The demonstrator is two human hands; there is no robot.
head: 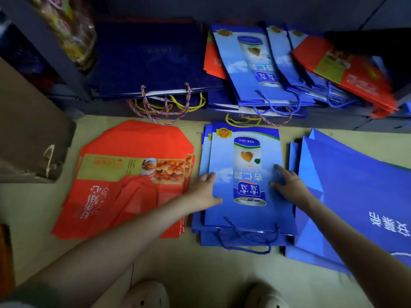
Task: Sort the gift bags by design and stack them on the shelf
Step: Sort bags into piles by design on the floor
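The blue bag stack (pixel 244 214), printed 杏仁露 upside down, is touched at its left edge by the flat left hand (pixel 205 190) and pressed under the spread-fingered right hand (pixel 288 184).

Three piles of paper gift bags lie on the beige floor (pixel 200 274): one orange-red pile (pixel 100 196), one sky-blue can-printed pile (pixel 244 218), one plain royal-blue pile (pixel 355 185).
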